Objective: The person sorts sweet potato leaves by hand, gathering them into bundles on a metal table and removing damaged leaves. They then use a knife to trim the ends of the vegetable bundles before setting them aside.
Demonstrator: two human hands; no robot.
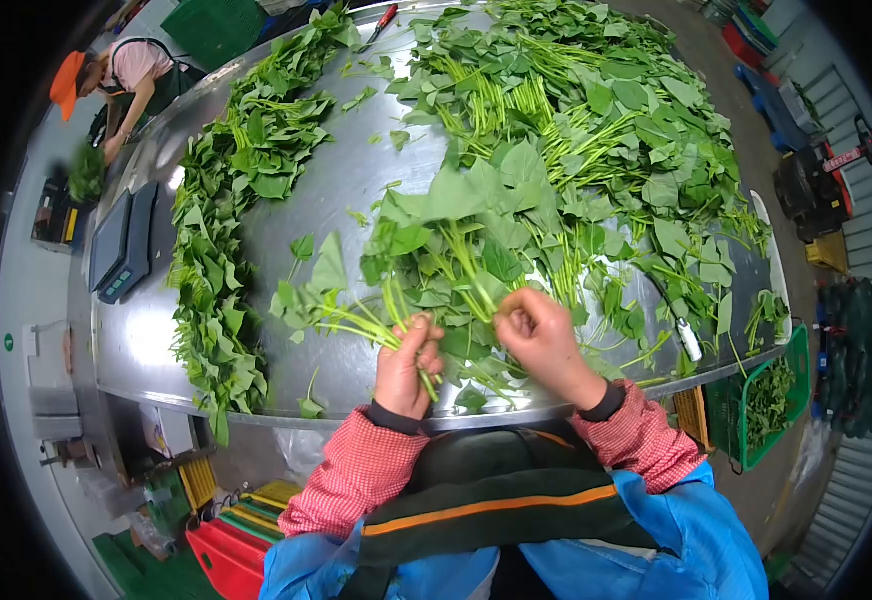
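My left hand (409, 365) is closed around a small bunch of sweet potato greens (356, 320), its leaves fanning to the left and the cut stems poking out below the fist. Just to the right, my right hand (544, 335) pinches the stems of more sweet potato greens (468, 270), whose leaves are blurred by motion. Both hands are over the near edge of the metal table (326, 230). Beyond them spreads a big heap of loose greens (596, 120). A knife with a white handle (690, 342) rests among stems to the right of my right hand.
A long row of greens (218, 270) runs down the left side, beside a scale (124, 245). A red-handled tool (384, 18) lies at the far edge. Another person (136, 75) bends at the far left. A green crate (801, 385) stands below the table's right corner.
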